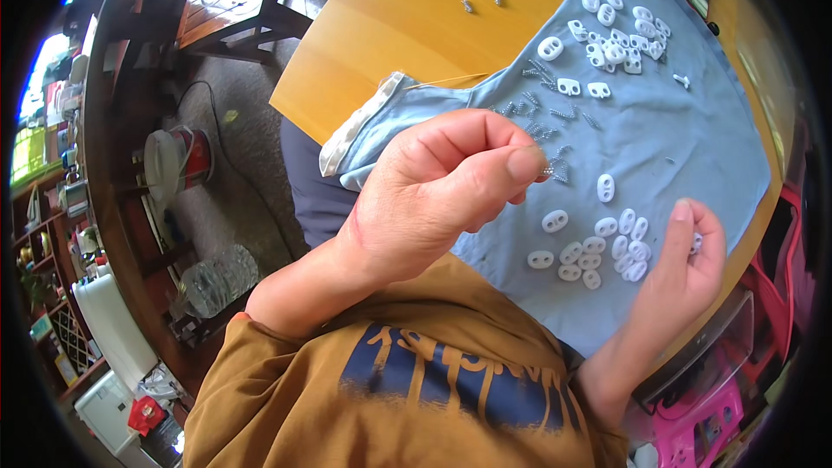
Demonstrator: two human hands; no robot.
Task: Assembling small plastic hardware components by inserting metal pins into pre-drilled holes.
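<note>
White piece point(696, 243) | grasped between right fingers point(710, 232) | left fingers point(498, 127) pinched, contents unclear

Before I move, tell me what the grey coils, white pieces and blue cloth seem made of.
Grey coils: likely metal, given their silvery shine.
White pieces: probably plastic; smooth, slightly glossy, rounded edges.
Blue cloth: soft fabric, fibre uncertain; matte, with creases.

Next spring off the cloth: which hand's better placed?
Left, I'd say: the left hand is nearer the springs, though whether its pinch holds something is unclear. The right hand is farther off and appears to hold a white piece.
</note>
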